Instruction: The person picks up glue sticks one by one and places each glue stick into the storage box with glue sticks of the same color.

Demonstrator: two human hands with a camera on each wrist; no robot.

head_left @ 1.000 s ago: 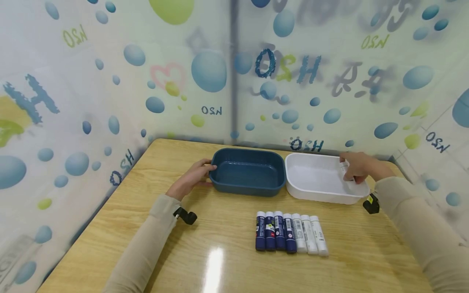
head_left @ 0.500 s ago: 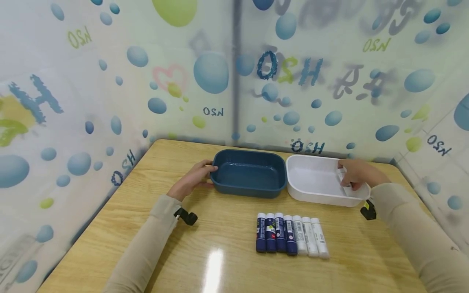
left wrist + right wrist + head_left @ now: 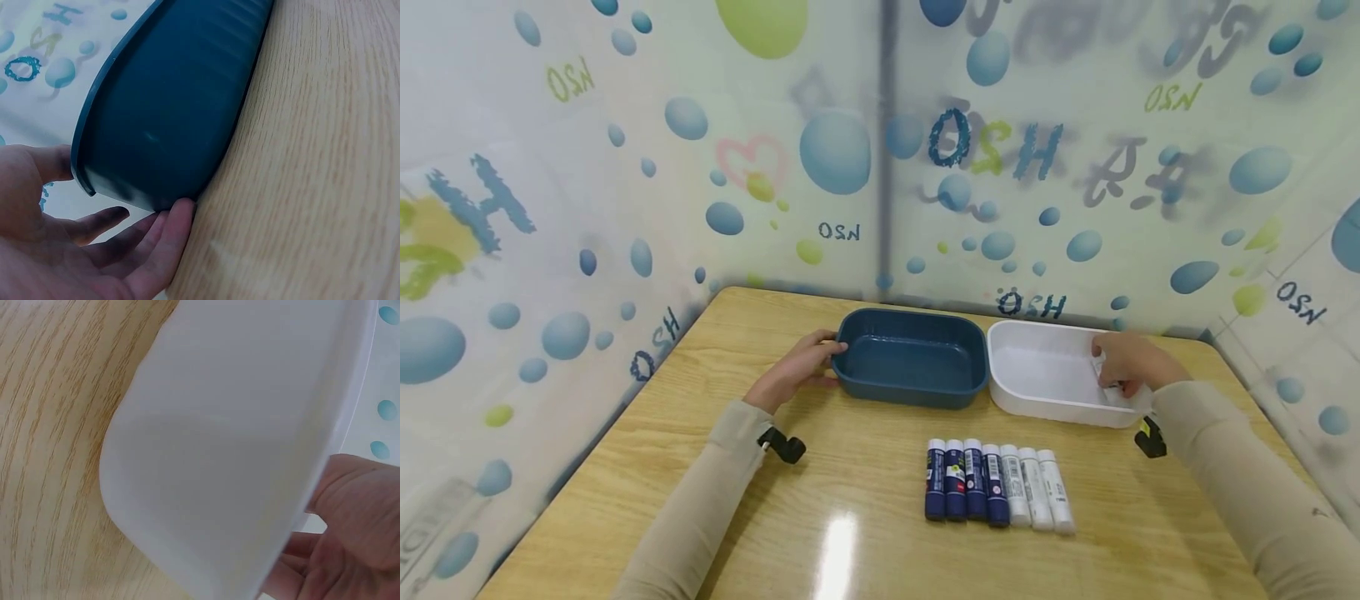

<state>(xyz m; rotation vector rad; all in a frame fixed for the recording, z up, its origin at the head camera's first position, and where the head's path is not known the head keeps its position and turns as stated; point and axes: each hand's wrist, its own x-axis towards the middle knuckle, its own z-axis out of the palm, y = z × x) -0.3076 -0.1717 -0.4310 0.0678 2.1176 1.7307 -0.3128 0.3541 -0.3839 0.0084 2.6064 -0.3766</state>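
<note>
My left hand [image 3: 797,367] holds the left end of a dark blue box [image 3: 910,393], thumb at the rim and fingers low on the outer wall; the left wrist view shows this hand [image 3: 94,250] close up. Inside the right end of the white box [image 3: 1052,408], my right hand [image 3: 1135,362] pinches a white glue stick [image 3: 1113,395], partly covered by the fingers. In the right wrist view the white box's wall [image 3: 206,437] hides the glue stick and most of the fingers.
Navy glue sticks [image 3: 955,483] and white glue sticks [image 3: 1033,492] lie side by side in one row in front of the boxes on the wooden table [image 3: 760,542]. A printed curtain [image 3: 760,125] hangs behind the table's back edge.
My right hand has moved slightly left and lower in the white box with the glue stick. My left hand stays at the blue box; the head view has shifted a little.
</note>
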